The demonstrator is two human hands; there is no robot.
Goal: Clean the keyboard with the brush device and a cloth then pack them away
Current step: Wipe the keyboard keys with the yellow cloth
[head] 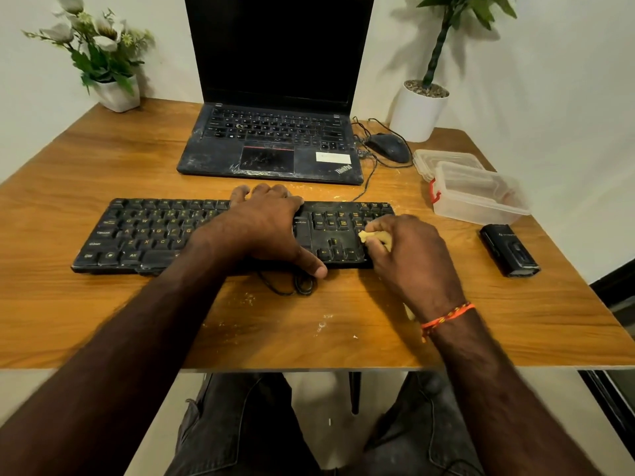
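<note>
1. We see the black keyboard (165, 231) lying across the middle of the wooden desk (103, 159), just in front of the open laptop (271, 142); its cable loops off the near edge.
2. Our left hand (268, 225) lies flat and spread over the centre of the keys, thumb hooked at the near edge, holding nothing; we judge it is bracing the board.
3. Our right hand (409, 255) is bunched closed around a yellow cloth (372, 238), pressing it on the right end of the keyboard beside the arrow keys; only a small fold of cloth shows.
4. The black brush device (510, 250) rests on the desk well to the right, untouched; the clear plastic container (477, 197) stands open behind it, its lid (446, 159) just behind that.
5. We judge the wiping step is in hand; packing away is not yet done.
6. Risks from here: a hard push could slide the keyboard if the left hand eases off; the cloth could snag a keycap edge and lift it; crumbs on the desk (251, 298) could be dragged back onto the keys; a wide sweep rightward could knock the container; the looped cable (295, 286) could catch a wrist.
</note>
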